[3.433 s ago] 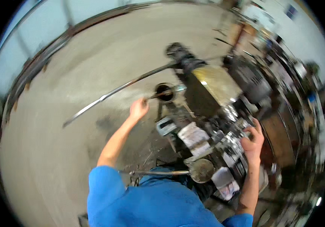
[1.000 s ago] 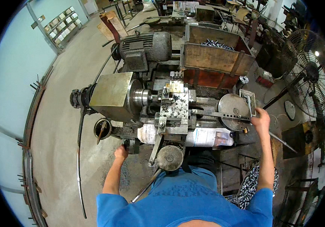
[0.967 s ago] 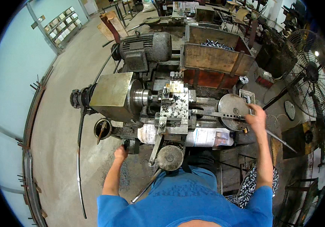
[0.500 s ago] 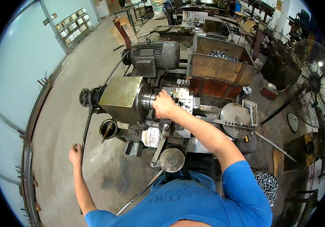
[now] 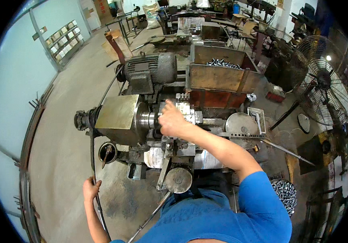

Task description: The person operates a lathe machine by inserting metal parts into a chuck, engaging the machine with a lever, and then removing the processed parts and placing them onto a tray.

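Observation:
A small metal lathe stands before me, with a box-shaped headstock [image 5: 117, 117] and a shiny round spindle nose [image 5: 147, 120]. Just right of the spindle is my right hand [image 5: 173, 120], its fingers bent together in front of the tool slide [image 5: 185, 110]; whatever they hold is hidden. My left hand [image 5: 90, 188] is closed around a long dark rod [image 5: 92, 156] that runs down from the headstock's left end. Below the slide, a lever with a round disc weight [image 5: 178, 180] hangs near my body.
Behind the lathe sit a motor [image 5: 151, 69] and a wooden box [image 5: 218, 77] holding small metal parts. To the right are a round plate [image 5: 242, 124], a long bar [image 5: 287, 152], a fan [image 5: 321, 81] and a container of metal parts [image 5: 284, 196]. Bars line the left wall [image 5: 30, 154].
My left hand has moved down and slightly right, onto the rod. The right hand stays beside the spindle, with its fingers shifted a little. The view has also shifted.

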`<state>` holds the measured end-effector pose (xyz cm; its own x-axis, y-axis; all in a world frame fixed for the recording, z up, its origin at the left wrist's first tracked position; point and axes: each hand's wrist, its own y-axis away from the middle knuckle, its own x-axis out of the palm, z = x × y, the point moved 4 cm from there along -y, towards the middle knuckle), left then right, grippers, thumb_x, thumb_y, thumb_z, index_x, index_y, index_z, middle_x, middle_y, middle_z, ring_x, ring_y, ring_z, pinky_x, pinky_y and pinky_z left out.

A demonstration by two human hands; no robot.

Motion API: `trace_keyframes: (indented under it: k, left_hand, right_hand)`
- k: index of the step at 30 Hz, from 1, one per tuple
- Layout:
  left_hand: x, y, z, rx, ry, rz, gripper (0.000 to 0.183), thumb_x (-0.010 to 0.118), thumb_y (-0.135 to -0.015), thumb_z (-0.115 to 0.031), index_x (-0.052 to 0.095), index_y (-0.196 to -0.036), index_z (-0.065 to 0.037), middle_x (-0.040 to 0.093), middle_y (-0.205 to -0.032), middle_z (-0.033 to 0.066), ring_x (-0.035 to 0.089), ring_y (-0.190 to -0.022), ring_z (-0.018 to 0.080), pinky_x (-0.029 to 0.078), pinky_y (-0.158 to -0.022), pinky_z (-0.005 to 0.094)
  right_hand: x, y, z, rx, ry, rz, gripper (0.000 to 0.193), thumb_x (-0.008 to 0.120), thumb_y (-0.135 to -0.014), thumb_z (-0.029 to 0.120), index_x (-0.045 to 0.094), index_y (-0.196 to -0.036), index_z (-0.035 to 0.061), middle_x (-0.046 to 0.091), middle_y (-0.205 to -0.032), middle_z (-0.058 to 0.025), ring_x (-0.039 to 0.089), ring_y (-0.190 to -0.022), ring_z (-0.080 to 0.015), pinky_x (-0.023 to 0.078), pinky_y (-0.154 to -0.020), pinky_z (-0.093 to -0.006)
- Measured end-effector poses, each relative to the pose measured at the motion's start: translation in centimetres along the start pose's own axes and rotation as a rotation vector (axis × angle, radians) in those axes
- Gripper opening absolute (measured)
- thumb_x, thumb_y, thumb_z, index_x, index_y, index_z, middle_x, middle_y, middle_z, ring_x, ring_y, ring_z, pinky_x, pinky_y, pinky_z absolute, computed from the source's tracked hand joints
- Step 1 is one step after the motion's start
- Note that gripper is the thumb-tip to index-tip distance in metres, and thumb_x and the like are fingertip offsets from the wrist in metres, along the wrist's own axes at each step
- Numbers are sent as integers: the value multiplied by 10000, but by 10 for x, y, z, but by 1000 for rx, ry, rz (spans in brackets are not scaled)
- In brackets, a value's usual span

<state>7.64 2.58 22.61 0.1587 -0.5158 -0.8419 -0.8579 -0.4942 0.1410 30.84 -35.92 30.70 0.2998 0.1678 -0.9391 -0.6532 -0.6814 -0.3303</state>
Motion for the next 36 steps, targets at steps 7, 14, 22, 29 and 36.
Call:
trace_keyframes:
  k: [7, 14, 22, 29, 36]
  left_hand:
    - [28, -45, 19, 28, 477, 94, 184, 622, -774, -105, 541, -813, 56, 572, -608, 96, 576, -496, 182, 497, -480, 313]
    - [26, -46, 54, -43, 600, 82, 270, 613, -829, -198, 524, -899, 48, 524, -587, 83, 541, -501, 186, 490, -500, 330]
    - [25, -43, 23, -173, 406, 252, 389, 607, -849, -244, 539, -1130, 17, 609, -780, 155, 567, -691, 222, 499, -630, 335]
    - [33, -56, 29, -174, 439, 239, 312, 616, -840, -231, 531, -1004, 20, 563, -672, 131, 546, -588, 212, 490, -553, 343]
    - [31, -67, 48, -127, 552, 241, 267, 625, -830, -218, 522, -879, 23, 516, -563, 108, 526, -485, 201, 482, -477, 351]
  right_hand:
    - [-98, 39, -164, 359, 63, -409, 442, 626, -546, 218, 640, -951, 41, 511, -1112, -219, 460, -1044, -363, 371, -944, -452]
    - [-108, 158, -136, 415, -301, -558, 503, 630, -542, 170, 604, -1029, 44, 396, -1288, -252, 449, -1125, -367, 389, -933, -400]
    - [-54, 564, -158, 1497, -2, -148, 295, 606, -622, 224, 669, -844, 41, 633, -847, -177, 606, -819, -332, 490, -739, -359]
    - [43, 646, -98, 1691, -150, 478, 240, 577, -594, 214, 660, -704, 17, 624, -786, -224, 616, -803, -343, 502, -759, -370]
    - [80, 643, -104, 1504, -170, 752, 353, 590, -651, 284, 644, -877, 19, 632, -958, -184, 607, -915, -304, 482, -819, -355]
